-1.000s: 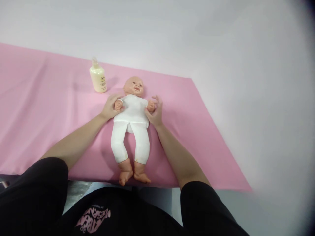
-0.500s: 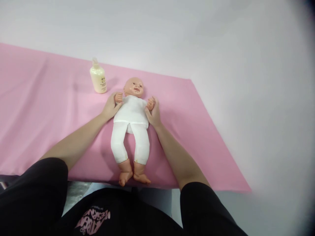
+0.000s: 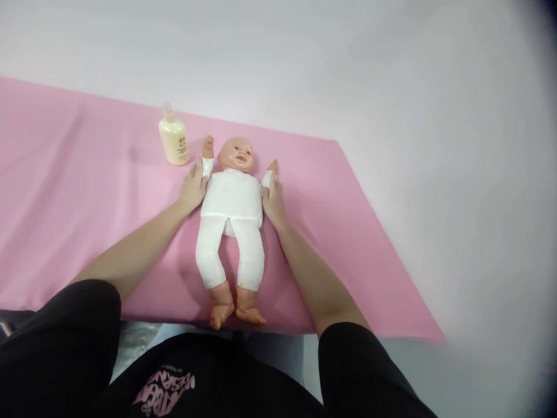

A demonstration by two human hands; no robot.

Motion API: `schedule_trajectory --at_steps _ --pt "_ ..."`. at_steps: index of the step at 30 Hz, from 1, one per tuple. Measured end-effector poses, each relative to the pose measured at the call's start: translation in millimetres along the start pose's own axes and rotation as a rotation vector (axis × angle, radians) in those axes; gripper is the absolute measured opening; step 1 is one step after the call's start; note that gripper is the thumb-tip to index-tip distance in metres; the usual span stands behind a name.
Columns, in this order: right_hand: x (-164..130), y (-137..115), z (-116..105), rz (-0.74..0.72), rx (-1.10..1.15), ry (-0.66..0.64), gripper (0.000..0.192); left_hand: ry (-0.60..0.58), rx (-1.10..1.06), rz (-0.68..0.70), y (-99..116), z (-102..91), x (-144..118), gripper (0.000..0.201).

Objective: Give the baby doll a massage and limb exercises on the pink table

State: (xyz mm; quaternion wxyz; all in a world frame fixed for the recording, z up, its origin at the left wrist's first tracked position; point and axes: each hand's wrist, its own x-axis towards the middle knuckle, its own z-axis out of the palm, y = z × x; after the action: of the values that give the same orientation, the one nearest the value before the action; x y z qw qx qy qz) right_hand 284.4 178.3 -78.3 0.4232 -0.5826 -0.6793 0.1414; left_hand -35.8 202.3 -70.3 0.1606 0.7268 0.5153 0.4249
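A baby doll (image 3: 232,194) in white clothes lies on its back, head away from me and bare feet towards me. Both its arms point up beside its head. My left hand (image 3: 192,187) is wrapped round the sleeved arm on the left, thumb against the doll's side. On the other side my right hand (image 3: 274,200) grips the doll's other sleeved arm, with fingers over the sleeve. The doll's small hands stick out beyond my fingers. Parts of my fingers are hidden behind the arms.
A pump bottle (image 3: 174,139) of pale yellow liquid stands left of the doll's head. Underneath lies a pink sheet (image 3: 339,244) over the table, its edge running down on the right. A pale wall or floor surface (image 3: 391,87) lies beyond.
The doll's arms have swung from bent at its chest to raised beside its head. My hands have shifted from the doll's hands to its sleeved arms. The bottle has stayed put.
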Motion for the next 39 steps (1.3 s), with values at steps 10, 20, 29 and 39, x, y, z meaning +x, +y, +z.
schedule_trajectory --at_steps 10,20,29,39 --pt "-2 2 0 0.037 0.043 0.011 0.072 0.002 0.099 -0.043 -2 0.6 0 0.081" --pt "-4 2 -3 0.031 0.067 0.003 0.076 0.021 0.119 -0.047 -4 -0.1 0 0.081" --pt "-4 -1 -3 0.020 0.092 0.013 0.077 0.023 0.076 -0.038 -5 -0.2 0 0.082" --pt "-6 -9 -7 -0.019 0.115 0.029 0.080 0.042 -0.034 -0.025 2 -2.1 0 0.089"
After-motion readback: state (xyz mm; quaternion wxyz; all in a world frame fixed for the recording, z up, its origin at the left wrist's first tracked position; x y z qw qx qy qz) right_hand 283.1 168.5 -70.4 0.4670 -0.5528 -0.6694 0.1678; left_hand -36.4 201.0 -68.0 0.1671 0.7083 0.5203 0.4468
